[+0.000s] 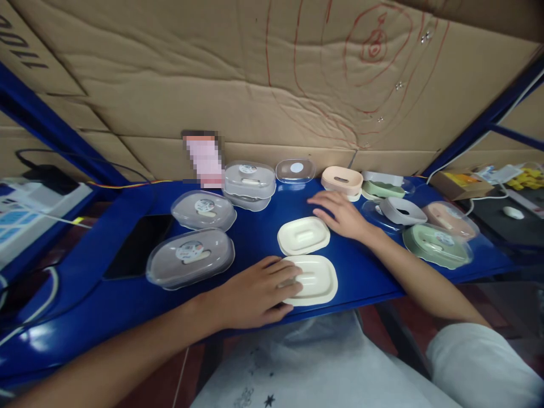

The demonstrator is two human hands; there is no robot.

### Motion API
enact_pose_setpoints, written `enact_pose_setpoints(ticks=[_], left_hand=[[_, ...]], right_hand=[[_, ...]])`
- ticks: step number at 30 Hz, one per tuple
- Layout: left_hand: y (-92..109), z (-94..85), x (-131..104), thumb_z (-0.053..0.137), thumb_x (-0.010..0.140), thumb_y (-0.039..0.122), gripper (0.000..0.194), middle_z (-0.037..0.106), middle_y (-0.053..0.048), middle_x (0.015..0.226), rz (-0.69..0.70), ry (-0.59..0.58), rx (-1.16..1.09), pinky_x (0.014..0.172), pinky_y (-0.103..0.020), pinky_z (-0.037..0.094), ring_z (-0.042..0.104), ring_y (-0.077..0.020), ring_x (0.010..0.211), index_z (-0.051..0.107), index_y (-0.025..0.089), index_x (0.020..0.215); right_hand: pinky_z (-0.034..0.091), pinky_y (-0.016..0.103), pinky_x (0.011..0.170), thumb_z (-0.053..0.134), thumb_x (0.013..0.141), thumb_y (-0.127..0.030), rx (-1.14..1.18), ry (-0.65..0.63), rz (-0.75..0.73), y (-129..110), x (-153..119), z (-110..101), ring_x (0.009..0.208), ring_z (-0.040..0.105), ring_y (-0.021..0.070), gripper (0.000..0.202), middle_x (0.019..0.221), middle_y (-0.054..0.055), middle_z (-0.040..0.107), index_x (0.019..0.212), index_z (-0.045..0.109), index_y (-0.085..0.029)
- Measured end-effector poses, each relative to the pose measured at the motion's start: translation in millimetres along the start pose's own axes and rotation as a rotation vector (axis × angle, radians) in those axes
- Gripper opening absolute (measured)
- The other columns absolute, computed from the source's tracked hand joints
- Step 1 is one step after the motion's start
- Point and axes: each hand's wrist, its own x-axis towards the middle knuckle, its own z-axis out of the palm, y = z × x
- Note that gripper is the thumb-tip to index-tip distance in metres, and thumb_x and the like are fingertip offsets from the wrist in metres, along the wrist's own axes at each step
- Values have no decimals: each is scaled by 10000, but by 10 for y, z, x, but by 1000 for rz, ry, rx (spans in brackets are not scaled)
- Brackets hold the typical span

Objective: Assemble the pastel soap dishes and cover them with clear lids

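Two cream oval soap dish bases lie one behind the other in the middle of the blue table. My left hand [255, 292] rests with spread fingers over the left part of the nearer base [321, 280], touching it. Just behind is the farther base [304, 235], with a raised bar in its middle. My right hand [342, 215] hovers at its upper right side, fingers apart and holding nothing. Beyond those fingers stands a peach soap dish [342, 177] with a slotted top.
Grey lidded soap dishes [191, 258] stand at left, beside a black phone-like slab [138, 246]. A clear lid [295, 170] leans at the back. Green [437, 246], peach and white dish parts crowd the right. Cardboard [212, 73] walls the back of the blue table [259, 238].
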Motion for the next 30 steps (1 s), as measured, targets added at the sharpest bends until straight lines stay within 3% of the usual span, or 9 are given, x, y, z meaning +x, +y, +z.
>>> enact_pose_setpoints(ticks=[2, 4, 9, 12, 15, 21, 24, 27, 30], left_hand=[[-11, -2, 0, 666, 1007, 303, 299, 680, -100, 1377, -10, -14, 5, 1119, -424, 468, 625, -262, 1289, 638, 207, 1289], [-33, 3, -2, 662, 1015, 308, 297, 677, -96, 1387, -28, -19, -1, 1121, -419, 463, 624, -254, 1290, 634, 212, 1296], [-144, 37, -26, 618, 1037, 290, 280, 655, -106, 1419, -184, 15, 58, 1088, -440, 482, 615, -278, 1322, 640, 219, 1307], [-224, 39, -40, 577, 1051, 256, 284, 650, -121, 1419, -304, 43, 118, 1059, -448, 493, 622, -290, 1313, 642, 210, 1323], [-232, 22, -34, 611, 1025, 240, 285, 645, -109, 1419, -264, 37, 78, 1071, -429, 480, 617, -276, 1310, 645, 218, 1306], [-57, -18, -14, 651, 996, 273, 133, 670, -97, 1272, -65, 112, 200, 1096, -457, 408, 622, -259, 1155, 667, 218, 1116], [-38, -36, -22, 665, 991, 300, 196, 672, -91, 1245, -73, 198, 269, 1086, -466, 395, 600, -272, 1141, 659, 234, 1176], [-75, -41, -12, 667, 998, 327, 245, 697, -80, 1191, -73, 158, 196, 1086, -449, 414, 613, -262, 1126, 639, 210, 1211], [-108, -37, 12, 626, 1014, 268, 159, 725, -62, 1128, -60, 106, 135, 1072, -413, 447, 640, -236, 1107, 639, 188, 1150]], right_hand=[[304, 596, 1229, 498, 1084, -380, -234, 68, 173, 151, -26, -10, 1487, 470, 364, 509, 1567, 202, 559, 1539, 543, -156], [241, 686, 1219, 558, 1037, -329, -372, 80, 348, 332, -50, -25, 1472, 463, 430, 583, 1543, 263, 559, 1569, 495, -97], [400, 604, 1099, 499, 1050, -291, -355, 75, 442, 520, -25, -88, 1216, 648, 389, 366, 1231, 203, 737, 1297, 724, -143], [475, 499, 1027, 465, 1085, -366, -280, 133, 346, 308, 7, -141, 1167, 674, 332, 376, 1222, 157, 739, 1270, 736, -183], [512, 453, 957, 487, 1091, -409, -125, 138, 119, -80, -18, -214, 1074, 700, 299, 359, 1154, 131, 761, 1212, 747, -194], [502, 448, 981, 494, 1111, -352, 27, -243, -304, -801, -217, -308, 1255, 675, 271, 308, 1317, 97, 754, 1304, 697, -225], [514, 435, 1014, 513, 1110, -354, 102, -336, -376, -936, -278, -308, 1286, 667, 244, 307, 1338, 83, 744, 1360, 650, -242], [541, 468, 1034, 674, 1033, -416, 99, -404, -378, -970, -286, -308, 1325, 642, 286, 419, 1402, 128, 699, 1393, 613, -211], [560, 489, 1067, 736, 990, -310, 107, -425, -382, -993, -286, -271, 1314, 647, 302, 422, 1354, 164, 709, 1364, 621, -150]])
